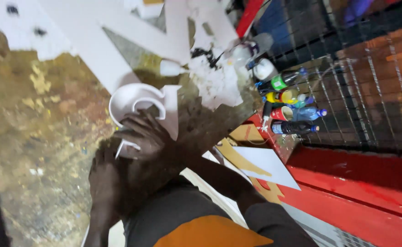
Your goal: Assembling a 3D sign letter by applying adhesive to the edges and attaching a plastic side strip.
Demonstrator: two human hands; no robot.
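Observation:
A white curved letter-shaped piece lies on a stained, paint-spattered work surface. My right hand lies over its lower edge, fingers spread and gripping it. Just below and to the left, my left hand is closed against the piece's edge, where a thin white strip sticks out between the two hands. The view is tilted and dim, so the left hand's fingers are hard to make out. My dark and orange clothing fills the bottom of the frame.
Larger white cut-out shapes lie beyond the piece, with a white glue-like nozzle. Several bottles and cans crowd the surface's edge beside a wire mesh. A white sheet, brown card pieces and a red ledge sit at the right.

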